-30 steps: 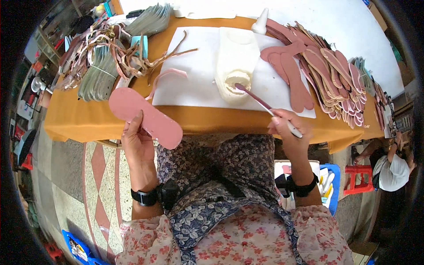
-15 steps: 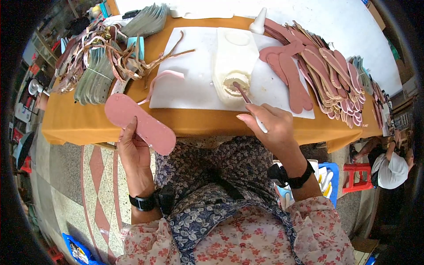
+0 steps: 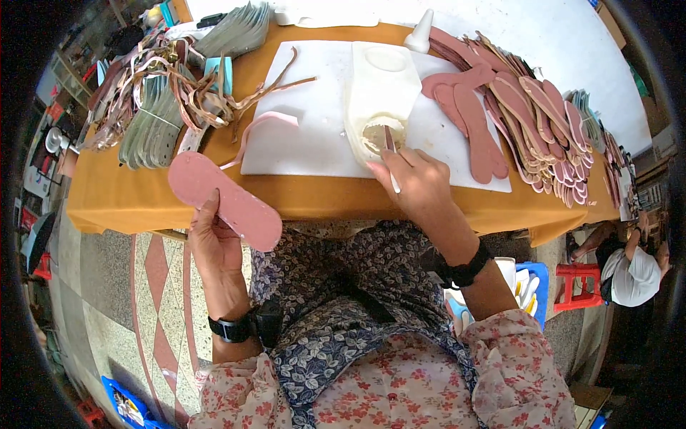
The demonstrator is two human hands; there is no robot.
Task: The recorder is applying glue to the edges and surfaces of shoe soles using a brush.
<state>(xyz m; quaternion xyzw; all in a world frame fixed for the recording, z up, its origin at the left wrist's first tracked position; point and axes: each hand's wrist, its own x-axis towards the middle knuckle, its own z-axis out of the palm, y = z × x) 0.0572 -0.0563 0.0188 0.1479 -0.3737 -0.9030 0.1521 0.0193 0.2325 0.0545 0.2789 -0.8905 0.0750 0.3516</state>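
Observation:
A pink shoe sole (image 3: 227,200) is gripped in my left hand (image 3: 218,247), thumb on top and fingers beneath, in front of the table's near edge. A pale pink strap (image 3: 250,136) runs up from behind it onto the white board. My right hand (image 3: 421,182) is closed around a thin brush (image 3: 389,139). Its dark tip reaches into the round opening of a cream plastic container (image 3: 382,89) lying on the white board (image 3: 314,154). The opening's rim is crusted with pale, dried residue; the brush's very end is hard to make out inside.
Pink soles (image 3: 468,129) lie on the board's right side, beside a large stack of edged soles (image 3: 543,121). Bundled straps (image 3: 193,93) and grey-green soles (image 3: 150,129) fill the table's left. A white cone-shaped nozzle (image 3: 420,32) stands behind. A person sits near a red stool (image 3: 577,286).
My right hand has moved left and forward, carrying the brush deeper into the container's opening and holding it more upright. My left hand and the sole have barely shifted.

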